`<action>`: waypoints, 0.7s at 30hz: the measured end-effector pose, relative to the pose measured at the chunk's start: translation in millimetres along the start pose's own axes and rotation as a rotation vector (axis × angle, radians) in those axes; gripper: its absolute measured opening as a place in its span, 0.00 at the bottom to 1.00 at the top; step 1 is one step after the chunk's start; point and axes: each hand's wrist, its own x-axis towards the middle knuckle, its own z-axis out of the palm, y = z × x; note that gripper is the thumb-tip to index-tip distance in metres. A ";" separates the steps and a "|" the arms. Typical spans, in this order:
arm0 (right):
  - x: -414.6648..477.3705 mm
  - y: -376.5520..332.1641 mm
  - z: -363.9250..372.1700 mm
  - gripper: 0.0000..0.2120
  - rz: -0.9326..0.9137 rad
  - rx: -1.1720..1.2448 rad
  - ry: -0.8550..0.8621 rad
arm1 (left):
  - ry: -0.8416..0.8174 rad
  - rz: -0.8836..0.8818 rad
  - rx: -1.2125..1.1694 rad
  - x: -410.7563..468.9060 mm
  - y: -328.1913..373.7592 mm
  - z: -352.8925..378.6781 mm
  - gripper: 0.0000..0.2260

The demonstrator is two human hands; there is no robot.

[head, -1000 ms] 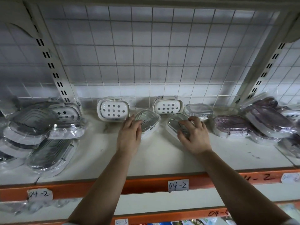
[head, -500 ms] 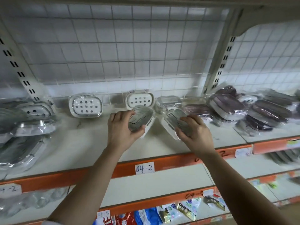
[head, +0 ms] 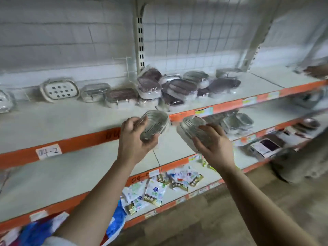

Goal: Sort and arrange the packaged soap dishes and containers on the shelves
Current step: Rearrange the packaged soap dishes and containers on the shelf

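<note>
At mid-frame, before the orange shelf edge (head: 88,142), my left grip (head: 134,139) clasps one wrapped ridged dish (head: 154,124), my right grip (head: 214,144) the twin dish (head: 192,130); I'd hold firmly, since film slips, placing each among its like.

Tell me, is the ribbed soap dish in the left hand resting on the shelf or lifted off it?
Lifted off. The left hand grips the ribbed soap dish tilted in the air, in front of the orange shelf edge.
</note>
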 end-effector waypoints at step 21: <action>5.2 281.7 -27.3 0.17 0.318 -0.043 -0.093 | -0.307 -0.021 0.074 -12.5 101.3 263.9 0.31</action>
